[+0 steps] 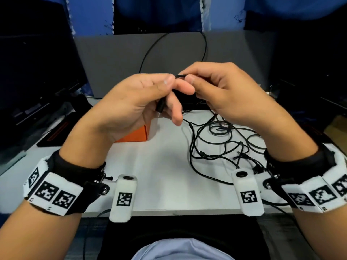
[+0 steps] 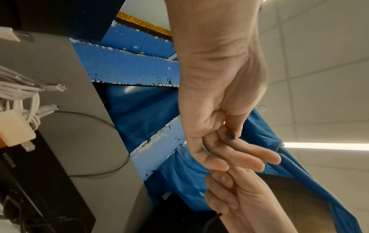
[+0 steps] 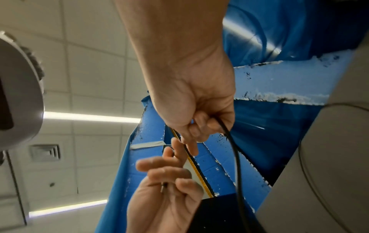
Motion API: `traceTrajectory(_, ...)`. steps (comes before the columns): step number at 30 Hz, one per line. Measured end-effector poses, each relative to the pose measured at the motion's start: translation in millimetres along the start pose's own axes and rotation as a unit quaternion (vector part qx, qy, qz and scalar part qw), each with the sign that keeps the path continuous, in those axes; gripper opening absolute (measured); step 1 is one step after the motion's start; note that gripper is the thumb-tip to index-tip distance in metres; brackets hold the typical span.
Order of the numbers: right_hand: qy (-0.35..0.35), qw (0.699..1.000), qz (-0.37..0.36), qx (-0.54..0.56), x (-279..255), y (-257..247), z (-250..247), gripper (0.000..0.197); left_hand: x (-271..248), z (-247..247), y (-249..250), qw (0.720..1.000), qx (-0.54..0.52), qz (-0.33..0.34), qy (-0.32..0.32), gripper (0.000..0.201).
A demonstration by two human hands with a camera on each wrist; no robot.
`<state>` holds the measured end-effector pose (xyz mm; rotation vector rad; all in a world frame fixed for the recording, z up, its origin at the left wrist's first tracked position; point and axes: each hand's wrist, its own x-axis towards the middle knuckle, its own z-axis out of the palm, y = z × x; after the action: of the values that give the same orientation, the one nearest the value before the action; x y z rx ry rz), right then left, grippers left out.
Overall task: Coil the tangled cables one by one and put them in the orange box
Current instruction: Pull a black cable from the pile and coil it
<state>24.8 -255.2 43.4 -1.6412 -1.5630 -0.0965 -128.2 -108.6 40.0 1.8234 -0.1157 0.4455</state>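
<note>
Here both hands are raised above the white worktop (image 1: 165, 166), close together, working one black cable (image 1: 180, 76). The left hand (image 1: 139, 102) has its fingers curled and pinches the cable between thumb and forefinger; the plug end (image 1: 160, 107) hangs below that grip, its metal tip pointing down. From the left wrist view the same plug (image 2: 230, 135) shows end-on between the curled fingers (image 2: 239, 156). The right hand (image 1: 221, 91) faces it, thumb and forefinger closed on the same cable right beside the left thumb, the other fingers folded in. In the right wrist view the cable (image 3: 233, 148) leaves the right hand (image 3: 191, 100) and drops in a long curve downward, while the left hand (image 3: 165, 197) sits below with the plug tip (image 3: 163, 187) showing between its fingers.

The orange box (image 1: 138, 135) stands on the worktop under the left hand, mostly hidden by the palm and wrist; only a corner and part of one side show, so what lies inside cannot be told. To the right of it, beneath the right hand, a heap of tangled black cables (image 1: 221, 145) lies spread on the worktop, loops crossing each other, several plug ends near the front edge. A grey panel (image 1: 116, 59) stands at the back of the worktop with another thin black cable (image 1: 148, 51) looped against it.
</note>
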Motion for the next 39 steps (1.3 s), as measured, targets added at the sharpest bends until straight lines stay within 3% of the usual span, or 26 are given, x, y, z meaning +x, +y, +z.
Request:
traceTrajectory(2,0.004,1.0,0.0,-0.018,0,-1,3,0.021,0,2,0,0.999,-0.049,0.012,0.006,0.032)
traceTrajectory(6,-0.006,0.999,0.033,0.007,-3,-8,8,0.022,5,1,2,0.98,-0.181,0.039,0.076,0.033)
traceTrajectory(8,-0.032,0.997,0.061,0.022,-5,-11,14,0.03,6,-2,5,0.975,-0.184,0.052,0.11,0.035)
traceTrajectory(12,-0.139,0.984,0.099,0.044,-8,-10,23,0.025,5,1,2,0.982,-0.047,0.059,0.172,0.035)
traceTrajectory(15,-0.225,0.965,0.092,0.093,-12,-9,15,0.035,6,5,-4,0.966,0.116,0.097,0.208,0.03)
traceTrajectory(18,-0.179,0.977,0.04,0.108,-13,-14,1,0.025,3,3,-2,0.97,0.183,0.075,0.142,0.025)
traceTrajectory(21,-0.072,0.985,0.028,0.153,-10,-11,-16,0.021,-3,-3,3,0.988,0.132,0.059,0.05,0.023)
traceTrajectory(26,0.072,0.985,0.009,0.156,-6,-7,-16,0.008,-5,-5,3,0.995,0.078,0.055,-0.005,0.024)
traceTrajectory(33,-0.006,0.993,-0.012,0.114,-8,-11,-9,0.027,3,4,-13,0.991,-0.114,0.045,-0.049,0.03)
traceTrajectory(39,-0.025,1.0,-0.007,-0.018,-11,-14,-11,0.031,1,1,-9,0.991,-0.095,0.001,-0.089,0.03)
